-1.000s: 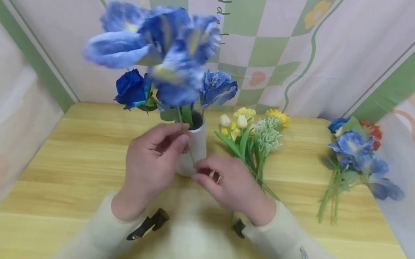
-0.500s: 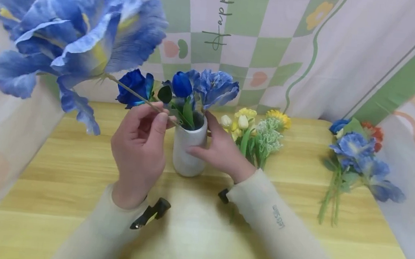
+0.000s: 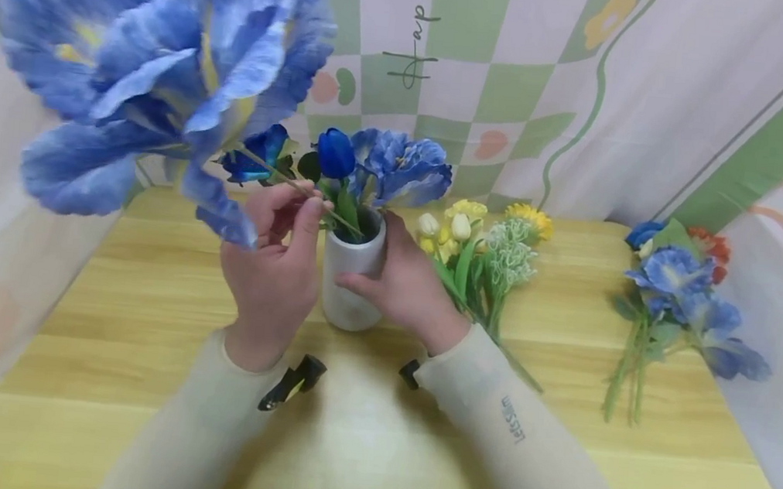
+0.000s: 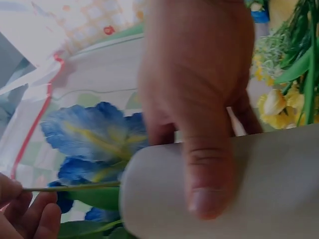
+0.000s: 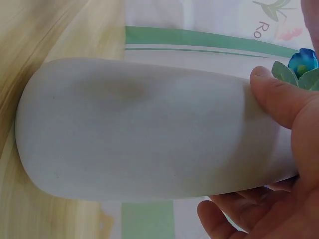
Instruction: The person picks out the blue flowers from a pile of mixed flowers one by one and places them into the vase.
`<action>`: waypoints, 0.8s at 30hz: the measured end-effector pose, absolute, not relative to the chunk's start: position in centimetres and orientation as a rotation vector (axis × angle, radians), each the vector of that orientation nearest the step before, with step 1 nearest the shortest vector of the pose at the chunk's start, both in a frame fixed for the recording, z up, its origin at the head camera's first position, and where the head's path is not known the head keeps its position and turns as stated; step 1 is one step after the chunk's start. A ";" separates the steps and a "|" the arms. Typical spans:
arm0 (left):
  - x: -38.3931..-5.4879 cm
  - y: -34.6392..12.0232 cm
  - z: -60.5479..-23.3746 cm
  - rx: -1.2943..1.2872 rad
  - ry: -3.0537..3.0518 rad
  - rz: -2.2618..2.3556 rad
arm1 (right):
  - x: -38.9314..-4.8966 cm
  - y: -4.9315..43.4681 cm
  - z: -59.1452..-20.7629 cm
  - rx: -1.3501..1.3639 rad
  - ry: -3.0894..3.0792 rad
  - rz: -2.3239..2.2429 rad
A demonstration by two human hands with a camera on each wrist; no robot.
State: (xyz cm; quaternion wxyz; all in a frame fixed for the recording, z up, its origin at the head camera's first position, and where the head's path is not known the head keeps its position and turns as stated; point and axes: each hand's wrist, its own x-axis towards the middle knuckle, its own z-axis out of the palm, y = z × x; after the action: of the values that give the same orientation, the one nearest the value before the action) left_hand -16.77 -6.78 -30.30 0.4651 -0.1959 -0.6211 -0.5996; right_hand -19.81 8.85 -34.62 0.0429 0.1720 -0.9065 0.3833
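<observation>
My left hand [image 3: 273, 277] pinches the thin stem [image 4: 75, 188] of a large artificial blue flower [image 3: 161, 77]. The bloom leans up and left, close to the head camera, while the stem's lower end reaches into the mouth of a white vase [image 3: 348, 291]. Around the vase's right side and upper part, my right hand [image 3: 416, 282] keeps a grip, thumb across the front. Standing in the vase are a blue tulip [image 3: 336, 154], a paler blue flower [image 3: 408, 170] and a dark blue rose [image 3: 259, 157], partly covered by the large bloom. The stem tip inside is hidden.
Right of the vase lie yellow and white flowers [image 3: 459, 231] with a pale green sprig [image 3: 510, 251]. A bunch of blue and orange flowers [image 3: 675, 281] lies near the right edge of the wooden table [image 3: 374, 445]. Patterned curtains [image 3: 525, 70] enclose the back and sides.
My right hand has left the stem and taken hold of the vase. The left hand tilted the blue flower leftward, then brought its stem end into the vase mouth. The vase shifted slightly.
</observation>
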 end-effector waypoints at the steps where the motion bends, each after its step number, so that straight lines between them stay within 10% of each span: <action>1: -16.9 -6.7 -30.6 -0.475 -1.547 -1.469 | -19.8 8.9 -34.6 0.539 -2.767 1.156; 24: -17.4 -7.3 -32.3 -0.393 -1.938 -1.177 | -19.8 9.2 -35.1 0.587 -2.723 1.112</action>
State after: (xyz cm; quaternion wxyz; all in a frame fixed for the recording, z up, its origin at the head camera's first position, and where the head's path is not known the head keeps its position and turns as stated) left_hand -17.39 -7.30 -32.27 0.4082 -0.1558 -0.7689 -0.4669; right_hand -19.85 9.18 -35.07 0.0711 0.1952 -0.9055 0.3699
